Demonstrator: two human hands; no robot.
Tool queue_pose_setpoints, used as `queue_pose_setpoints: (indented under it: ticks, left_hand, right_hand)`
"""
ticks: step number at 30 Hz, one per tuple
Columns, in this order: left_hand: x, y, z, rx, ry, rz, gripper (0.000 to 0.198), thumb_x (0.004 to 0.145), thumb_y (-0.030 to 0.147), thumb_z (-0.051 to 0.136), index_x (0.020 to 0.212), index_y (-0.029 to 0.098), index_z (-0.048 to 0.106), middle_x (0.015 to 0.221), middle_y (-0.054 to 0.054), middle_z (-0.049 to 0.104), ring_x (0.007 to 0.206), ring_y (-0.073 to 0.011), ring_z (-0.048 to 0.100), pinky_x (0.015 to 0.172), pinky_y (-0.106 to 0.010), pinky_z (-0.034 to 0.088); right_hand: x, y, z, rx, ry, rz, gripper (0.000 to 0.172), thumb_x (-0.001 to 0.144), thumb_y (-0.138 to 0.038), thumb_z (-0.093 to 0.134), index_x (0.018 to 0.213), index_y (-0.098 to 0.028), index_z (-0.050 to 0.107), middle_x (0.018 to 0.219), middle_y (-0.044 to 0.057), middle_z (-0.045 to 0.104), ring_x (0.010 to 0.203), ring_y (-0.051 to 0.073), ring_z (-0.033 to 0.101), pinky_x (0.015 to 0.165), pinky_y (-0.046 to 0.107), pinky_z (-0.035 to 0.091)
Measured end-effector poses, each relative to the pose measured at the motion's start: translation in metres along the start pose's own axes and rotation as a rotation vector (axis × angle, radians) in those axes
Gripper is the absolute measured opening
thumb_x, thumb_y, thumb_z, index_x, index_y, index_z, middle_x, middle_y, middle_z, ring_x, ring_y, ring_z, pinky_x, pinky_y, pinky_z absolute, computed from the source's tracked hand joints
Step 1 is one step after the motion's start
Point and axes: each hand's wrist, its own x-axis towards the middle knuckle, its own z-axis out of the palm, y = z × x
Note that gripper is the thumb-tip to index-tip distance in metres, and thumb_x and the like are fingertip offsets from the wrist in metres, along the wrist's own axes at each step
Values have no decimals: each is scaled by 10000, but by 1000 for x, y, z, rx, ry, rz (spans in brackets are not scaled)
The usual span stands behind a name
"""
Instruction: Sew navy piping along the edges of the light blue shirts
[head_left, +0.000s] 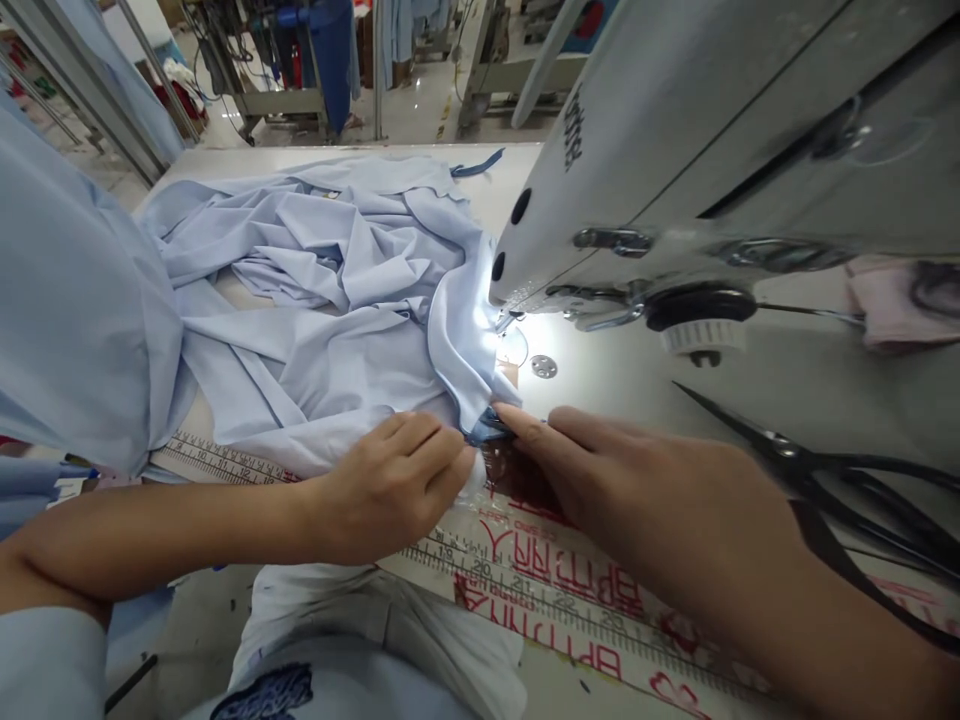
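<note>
A crumpled light blue garment [315,290] lies spread over the sewing table, with one folded edge running up under the head of the white sewing machine [675,150]. My left hand [390,480] is closed, its fingers pinching the near corner of the blue cloth. My right hand [622,480] reaches in from the right, fingers pressed together on the same corner, where a small darker blue piece [487,425] shows between both hands. The needle area is brightly lit just beyond my fingertips.
Black scissors [825,470] lie on the table at the right. A measuring tape with red printed lettering [555,580] runs along the table's near edge. More blue cloth [75,300] hangs at the left. Metal racks and hanging garments stand at the back.
</note>
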Motion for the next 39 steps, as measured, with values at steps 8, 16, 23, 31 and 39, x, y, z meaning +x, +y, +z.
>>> queue_pose_setpoints:
  ticks: [8,16,23,31,39]
  left_hand:
    - [-4,-33,-7,-1,-82,276,193,909,109,413,1046,66,542,974,-100,597,940,-182,509,831,-326,489]
    - [-1,-32,0,-54,-25,225,195,912,94,387,1009,46,548,936,-105,588,902,-190,495,765,-322,481]
    - [-3,-31,3,-52,-27,202,155,909,129,444,969,56,567,865,-73,585,830,-177,501,699,-311,442]
    - [3,-27,3,-87,111,274,224,904,99,439,733,119,583,702,-11,532,722,-122,480,674,-271,435]
    - [-3,-24,3,-23,9,178,184,897,107,443,813,79,605,801,-52,561,774,-158,506,703,-299,452]
  right_hand:
    - [28,10,3,421,-2,166,366,807,-544,524,727,-197,610,629,21,621,512,159,544,473,277,388]
    - [27,8,9,344,87,24,231,888,-356,451,816,-163,556,767,45,592,640,159,555,551,277,417]
    - [26,5,7,360,-64,0,214,874,-319,430,764,-179,550,830,61,550,624,141,520,539,274,413]
    - [33,4,8,406,-190,-15,164,847,-238,381,740,-175,488,784,59,517,553,121,459,480,261,368]
    - [22,13,9,353,-33,-107,167,891,-305,444,913,-175,545,927,74,576,738,158,587,590,277,480]
